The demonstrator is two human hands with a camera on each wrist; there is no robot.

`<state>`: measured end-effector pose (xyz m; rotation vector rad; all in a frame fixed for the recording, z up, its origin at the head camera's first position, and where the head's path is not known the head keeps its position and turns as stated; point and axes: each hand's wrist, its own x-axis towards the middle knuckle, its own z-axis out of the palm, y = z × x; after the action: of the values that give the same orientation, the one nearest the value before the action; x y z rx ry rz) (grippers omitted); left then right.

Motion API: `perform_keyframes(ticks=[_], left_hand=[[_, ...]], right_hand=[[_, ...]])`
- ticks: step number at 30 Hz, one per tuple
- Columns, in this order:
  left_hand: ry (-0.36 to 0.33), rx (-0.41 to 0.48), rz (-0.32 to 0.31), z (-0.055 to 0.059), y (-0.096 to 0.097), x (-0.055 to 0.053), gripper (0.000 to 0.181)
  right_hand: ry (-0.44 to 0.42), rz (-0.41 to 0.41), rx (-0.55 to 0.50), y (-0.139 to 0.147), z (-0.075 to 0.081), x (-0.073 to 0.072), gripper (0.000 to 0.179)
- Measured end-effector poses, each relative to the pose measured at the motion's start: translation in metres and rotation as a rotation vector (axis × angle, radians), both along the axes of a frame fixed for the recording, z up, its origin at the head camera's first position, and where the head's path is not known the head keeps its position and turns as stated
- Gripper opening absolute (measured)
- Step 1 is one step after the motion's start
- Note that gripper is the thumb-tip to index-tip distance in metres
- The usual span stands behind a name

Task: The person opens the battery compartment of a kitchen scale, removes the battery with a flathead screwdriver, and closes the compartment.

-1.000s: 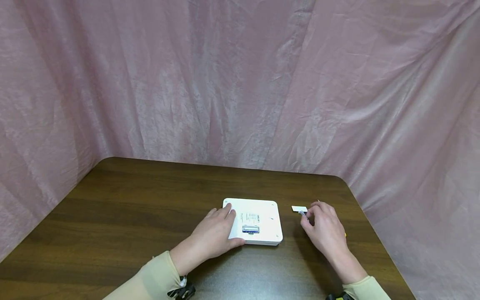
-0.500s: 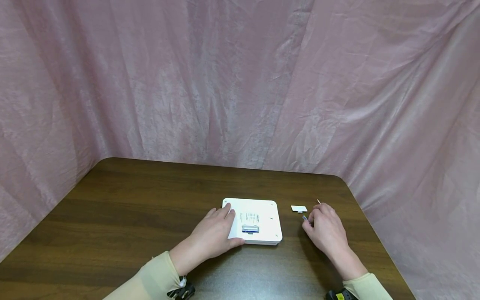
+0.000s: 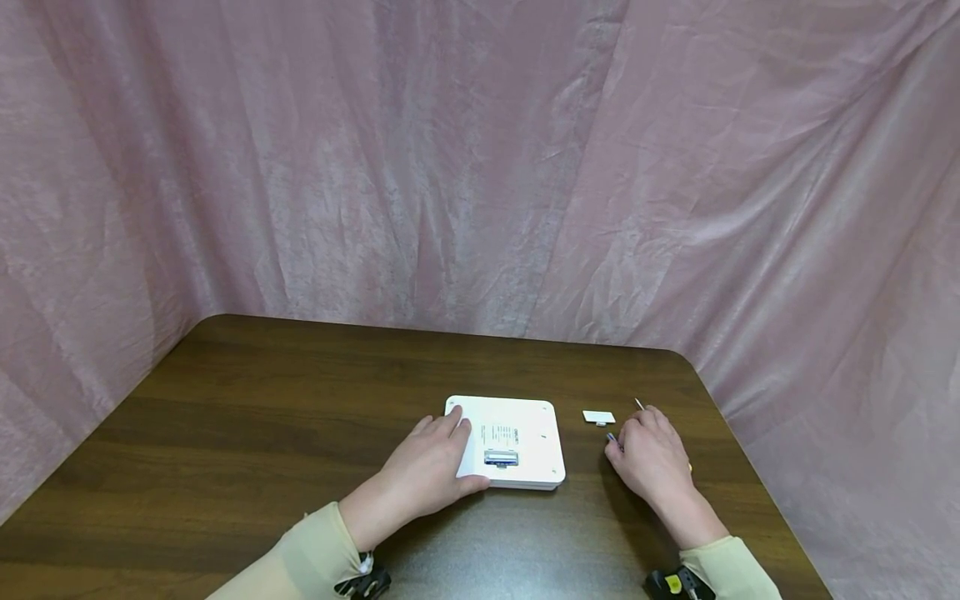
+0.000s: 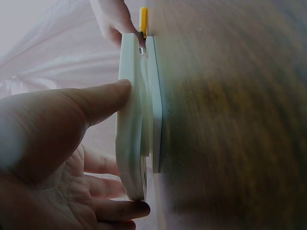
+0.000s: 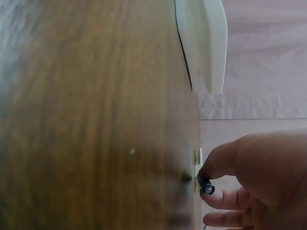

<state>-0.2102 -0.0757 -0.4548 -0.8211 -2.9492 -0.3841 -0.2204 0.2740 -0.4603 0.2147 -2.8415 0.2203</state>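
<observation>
A white kitchen scale (image 3: 525, 433) lies upside down on the table, its label and battery compartment facing up. Inside the compartment sits a blue battery (image 3: 501, 458). My left hand (image 3: 427, 467) holds the scale's left side, thumb along the front edge and fingers spread toward the back corner. To the right, my right hand (image 3: 648, 458) pinches another dark blue battery (image 5: 207, 188) between thumb and fingers, low over the table. Just beyond its fingertips lies the small white battery cover (image 3: 598, 417). A screwdriver with a yellow handle (image 4: 143, 21) lies by the right hand, mostly hidden behind it.
The brown wooden table (image 3: 262, 433) has rounded far corners. Behind it and along the sides hangs a pink curtain (image 3: 465, 167). The screwdriver's thin shaft (image 3: 639, 403) pokes out past the right hand's knuckles.
My right hand has drawn slightly right and toward me, away from the battery cover, and lowered with the battery. The left hand and the scale have stayed in place.
</observation>
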Motion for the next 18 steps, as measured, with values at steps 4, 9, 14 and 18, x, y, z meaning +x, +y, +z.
perform_keyframes(ticks=[4,9,14,18], left_hand=[[-0.004,0.001,-0.001,0.001,0.0,0.0005,0.091],[-0.003,0.01,-0.001,0.0031,-0.0005,0.0016,0.09],[-0.005,0.006,0.0,0.0017,-0.0002,0.0007,0.09],[-0.005,0.001,-0.001,0.0009,0.0003,0.0005,0.091]], right_hand=[[-0.054,-0.027,0.03,0.0001,0.0008,-0.0007,0.029],[-0.111,-0.055,0.042,0.0,0.0022,-0.0014,0.028],[-0.128,-0.058,0.037,0.0009,0.0024,-0.0016,0.032],[-0.148,-0.065,0.01,0.0018,0.0021,-0.001,0.036]])
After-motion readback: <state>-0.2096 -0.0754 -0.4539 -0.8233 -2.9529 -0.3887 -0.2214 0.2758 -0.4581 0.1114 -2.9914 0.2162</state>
